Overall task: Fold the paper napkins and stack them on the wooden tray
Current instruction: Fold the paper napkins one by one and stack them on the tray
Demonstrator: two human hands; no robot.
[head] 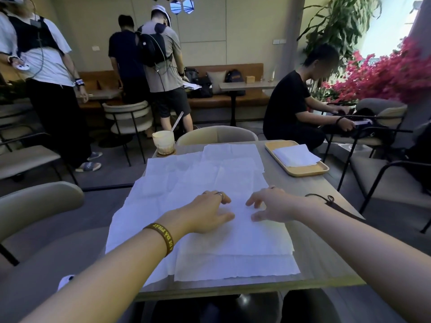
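Several white paper napkins lie unfolded and overlapping across the table (326, 264). The nearest napkin (235, 250) lies on top at the front. My left hand (207, 213) and my right hand (270, 206) rest side by side on its far part, fingers spread and lightly bent, fingertips touching the paper. More open napkins (186, 176) stretch away behind the hands. At the far right corner stands the wooden tray (303, 171) with a folded napkin stack (295, 155) on it.
An iced drink (164, 141) with a straw stands on a coaster at the table's far left corner. A dark cord (331, 203) lies near the right edge. Chairs ring the table. Several people stand or sit beyond it.
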